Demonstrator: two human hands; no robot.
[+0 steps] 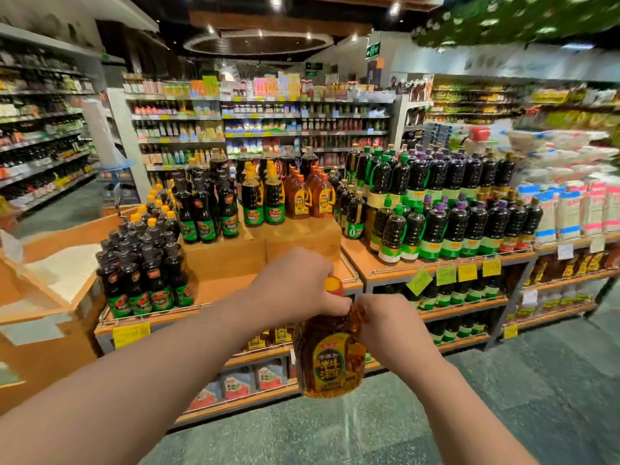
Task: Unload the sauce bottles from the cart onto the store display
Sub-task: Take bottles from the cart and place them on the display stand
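I hold an amber sauce bottle (330,359) with a yellow cap and a yellow-green label in front of the wooden store display (235,290). My left hand (295,283) grips its neck just under the cap. My right hand (389,327) grips the handle on the bottle's right side. The bottle hangs upright in the air, below the level of the display top. More amber bottles of the same kind (310,196) stand on a raised wooden block at the back of the display. No cart is in view.
Dark sauce bottles (144,273) crowd the display's front left, and taller dark bottles (449,209) fill the shelf to the right. Bare wood shows on the display top ahead of my hands. Lower shelves hold more goods. Green tiled floor (503,414) lies below.
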